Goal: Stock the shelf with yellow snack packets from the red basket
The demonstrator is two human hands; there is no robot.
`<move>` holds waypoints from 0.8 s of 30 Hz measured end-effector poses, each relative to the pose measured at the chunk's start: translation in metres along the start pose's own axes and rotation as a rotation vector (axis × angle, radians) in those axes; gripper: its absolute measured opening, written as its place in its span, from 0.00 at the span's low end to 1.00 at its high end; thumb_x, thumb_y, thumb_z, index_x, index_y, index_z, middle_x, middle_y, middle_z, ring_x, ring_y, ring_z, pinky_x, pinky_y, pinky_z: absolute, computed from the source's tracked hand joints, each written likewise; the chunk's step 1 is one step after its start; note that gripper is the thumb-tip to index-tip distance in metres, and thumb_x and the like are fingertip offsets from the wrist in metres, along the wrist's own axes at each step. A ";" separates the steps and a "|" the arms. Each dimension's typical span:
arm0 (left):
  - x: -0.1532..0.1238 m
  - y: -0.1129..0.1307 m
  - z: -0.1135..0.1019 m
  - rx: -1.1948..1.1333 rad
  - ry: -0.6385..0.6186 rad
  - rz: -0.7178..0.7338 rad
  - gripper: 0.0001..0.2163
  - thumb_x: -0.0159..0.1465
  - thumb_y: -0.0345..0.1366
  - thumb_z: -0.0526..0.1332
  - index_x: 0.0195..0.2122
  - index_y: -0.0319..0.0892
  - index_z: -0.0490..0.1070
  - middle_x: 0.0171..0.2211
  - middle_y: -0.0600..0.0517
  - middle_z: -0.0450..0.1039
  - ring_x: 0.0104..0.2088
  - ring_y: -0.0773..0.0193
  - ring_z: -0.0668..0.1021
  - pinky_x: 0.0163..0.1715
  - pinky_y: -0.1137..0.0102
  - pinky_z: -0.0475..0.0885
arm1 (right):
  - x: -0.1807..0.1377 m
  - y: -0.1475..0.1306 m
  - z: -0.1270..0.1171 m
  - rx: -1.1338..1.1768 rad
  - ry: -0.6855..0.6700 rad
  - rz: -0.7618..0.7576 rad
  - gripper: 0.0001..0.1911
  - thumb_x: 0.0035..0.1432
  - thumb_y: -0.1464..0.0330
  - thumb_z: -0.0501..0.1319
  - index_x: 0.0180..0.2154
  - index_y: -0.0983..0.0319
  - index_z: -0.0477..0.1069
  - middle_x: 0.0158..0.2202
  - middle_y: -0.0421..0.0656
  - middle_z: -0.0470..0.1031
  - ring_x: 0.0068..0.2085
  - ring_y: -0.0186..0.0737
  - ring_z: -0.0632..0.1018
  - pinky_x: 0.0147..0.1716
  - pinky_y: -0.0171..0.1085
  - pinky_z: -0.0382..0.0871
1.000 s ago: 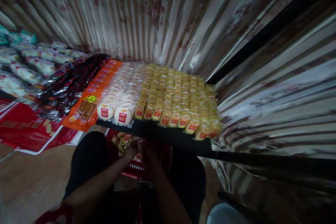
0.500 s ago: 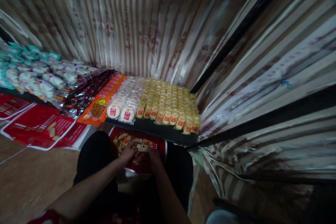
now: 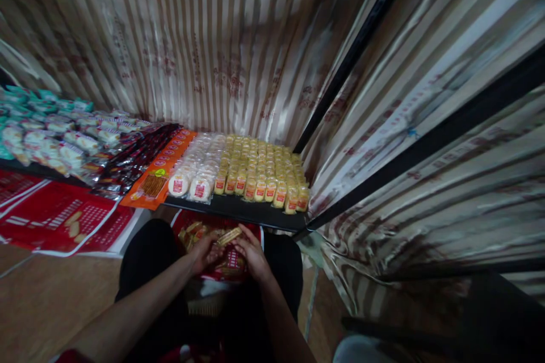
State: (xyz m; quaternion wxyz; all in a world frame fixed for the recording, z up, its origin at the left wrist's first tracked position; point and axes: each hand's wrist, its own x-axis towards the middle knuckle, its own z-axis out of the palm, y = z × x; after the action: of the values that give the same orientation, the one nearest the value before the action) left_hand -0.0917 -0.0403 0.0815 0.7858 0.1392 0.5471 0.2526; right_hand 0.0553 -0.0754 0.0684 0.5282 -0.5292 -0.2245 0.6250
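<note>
A small wrapped biscuit packet (image 3: 230,236) is held tilted between my two hands, just above an opened red bag (image 3: 234,264) on my lap. My right hand (image 3: 253,254) pinches its upper right end between thumb and fingers. Bent fingers of my left hand (image 3: 204,252) close on the lower left end, though dim light blurs their exact contact. More yellowish wrapped packets (image 3: 193,233) lie in the bag beside my left hand.
Ahead is a black shelf (image 3: 238,211) with rows of yellow snack packs (image 3: 261,176), white round cracker packs (image 3: 200,184), an orange bag (image 3: 155,178) and dark sachets (image 3: 128,161). A red printed sheet (image 3: 63,215) hangs at left. Black frame bars (image 3: 366,195) cross a striped curtain (image 3: 191,39).
The biscuit packet has risen a little out of the bag and turned from level to tilted. My right hand has turned so its fingers show. The camera view has shifted slightly.
</note>
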 end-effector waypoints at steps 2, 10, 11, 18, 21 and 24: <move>-0.004 0.004 0.001 0.018 0.009 -0.029 0.11 0.62 0.33 0.49 0.28 0.33 0.66 0.14 0.50 0.68 0.12 0.73 0.69 0.10 0.83 0.62 | -0.002 -0.003 0.000 0.007 -0.020 -0.017 0.30 0.35 0.65 0.68 0.45 0.60 0.68 0.35 0.40 0.75 0.31 0.33 0.75 0.32 0.32 0.67; -0.009 0.013 0.000 0.184 0.030 -0.047 0.15 0.63 0.42 0.50 0.30 0.34 0.66 0.15 0.51 0.68 0.12 0.70 0.70 0.08 0.81 0.56 | 0.000 -0.005 -0.003 -0.053 0.049 -0.097 0.24 0.33 0.57 0.70 0.32 0.61 0.69 0.30 0.40 0.75 0.27 0.32 0.74 0.26 0.31 0.65; -0.010 0.014 0.001 0.208 0.041 -0.001 0.15 0.62 0.44 0.50 0.32 0.35 0.65 0.17 0.52 0.68 0.13 0.70 0.71 0.09 0.81 0.57 | 0.000 -0.004 -0.003 -0.041 0.064 -0.102 0.24 0.32 0.56 0.70 0.32 0.62 0.69 0.29 0.39 0.74 0.26 0.31 0.74 0.25 0.30 0.65; -0.016 0.020 0.014 0.416 -0.084 0.439 0.14 0.51 0.39 0.64 0.35 0.36 0.67 0.27 0.51 0.73 0.23 0.70 0.74 0.19 0.79 0.63 | -0.003 0.005 0.000 0.032 0.145 -0.071 0.30 0.33 0.49 0.66 0.34 0.62 0.64 0.27 0.39 0.73 0.24 0.31 0.74 0.23 0.30 0.65; -0.011 0.024 0.018 0.498 -0.072 0.549 0.14 0.50 0.37 0.63 0.36 0.37 0.68 0.26 0.53 0.72 0.22 0.70 0.73 0.22 0.77 0.65 | -0.003 0.008 0.001 -0.040 0.139 -0.042 0.30 0.33 0.47 0.64 0.33 0.62 0.64 0.27 0.40 0.73 0.22 0.32 0.74 0.19 0.30 0.63; -0.006 0.034 0.023 0.636 -0.036 0.647 0.14 0.52 0.33 0.60 0.40 0.37 0.68 0.26 0.53 0.72 0.23 0.68 0.73 0.24 0.75 0.66 | -0.002 0.007 0.000 -0.169 0.126 -0.046 0.28 0.35 0.47 0.63 0.32 0.61 0.66 0.24 0.38 0.72 0.20 0.32 0.72 0.17 0.30 0.61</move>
State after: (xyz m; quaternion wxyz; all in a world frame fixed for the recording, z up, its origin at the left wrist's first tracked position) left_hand -0.0801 -0.0139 0.1121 0.5941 0.5419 0.5120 0.3020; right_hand 0.0521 -0.0795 0.0639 0.5088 -0.6047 -0.2550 0.5571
